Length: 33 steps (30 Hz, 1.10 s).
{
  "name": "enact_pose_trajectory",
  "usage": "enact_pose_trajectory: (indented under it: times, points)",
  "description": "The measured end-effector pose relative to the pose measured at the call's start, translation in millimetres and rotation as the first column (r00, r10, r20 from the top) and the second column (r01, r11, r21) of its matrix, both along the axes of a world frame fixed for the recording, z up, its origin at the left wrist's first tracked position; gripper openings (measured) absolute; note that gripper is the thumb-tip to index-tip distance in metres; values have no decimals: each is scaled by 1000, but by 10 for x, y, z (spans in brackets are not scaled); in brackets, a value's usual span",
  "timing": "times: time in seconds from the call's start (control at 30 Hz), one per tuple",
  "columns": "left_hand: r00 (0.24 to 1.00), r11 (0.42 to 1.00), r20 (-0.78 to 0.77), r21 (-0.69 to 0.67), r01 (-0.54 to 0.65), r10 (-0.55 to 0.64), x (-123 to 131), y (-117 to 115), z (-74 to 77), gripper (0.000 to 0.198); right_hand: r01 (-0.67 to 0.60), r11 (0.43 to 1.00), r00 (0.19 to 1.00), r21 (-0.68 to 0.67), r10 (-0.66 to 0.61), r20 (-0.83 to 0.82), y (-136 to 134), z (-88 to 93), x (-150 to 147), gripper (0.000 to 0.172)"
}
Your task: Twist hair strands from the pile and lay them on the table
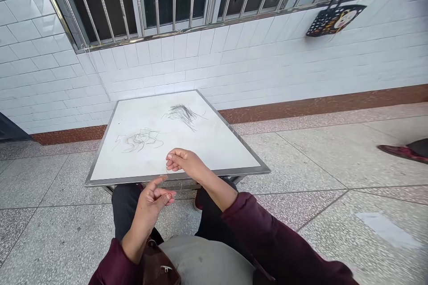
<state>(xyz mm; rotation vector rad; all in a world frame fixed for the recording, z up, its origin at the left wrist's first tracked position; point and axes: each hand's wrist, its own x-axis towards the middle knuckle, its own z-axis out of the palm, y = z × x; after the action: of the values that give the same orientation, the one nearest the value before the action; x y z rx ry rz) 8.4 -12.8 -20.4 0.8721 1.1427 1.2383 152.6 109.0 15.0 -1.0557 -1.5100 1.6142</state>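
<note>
Between my two hands runs a thin, curved wire-like strand (181, 184). My right hand (183, 161), above the table's near edge, pinches its upper end. Lower and to the left, my left hand (154, 200) has thumb and finger pressed together on the other end. On the white table (140, 109) lie two groups of similar strands: a loose, curly scatter (138, 141) at the left and a denser pile (182, 113) of straighter dark ones farther back. What exactly the strands are made of is too fine to tell.
The table has a grey metal edge and stands by a white tiled wall (187, 62). Above are window bars (174, 0), with a patterned bag (334, 20) hanging from them. A person's shoe (399, 152) shows at the right. White paper (388, 229) lies on the floor.
</note>
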Motion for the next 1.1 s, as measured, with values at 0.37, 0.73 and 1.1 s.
enact_pose_trajectory:
  times: [0.37, 0.73, 1.1]
  points:
    - [999, 998, 19, 51, -38, 37, -15, 31, -71, 59, -107, 990, 994, 91, 106, 18, 18, -18, 31, 20]
    - [998, 999, 55, 27, -42, 40, 74, 83, -219, 56, -86, 942, 985, 326, 31, 169, 225, -188, 141, 15]
    - [986, 998, -166, 52, 22, -13, 87, 427, -720, 72, 10, 934, 888, 357, -173, 427, 1006, -952, 220, 14]
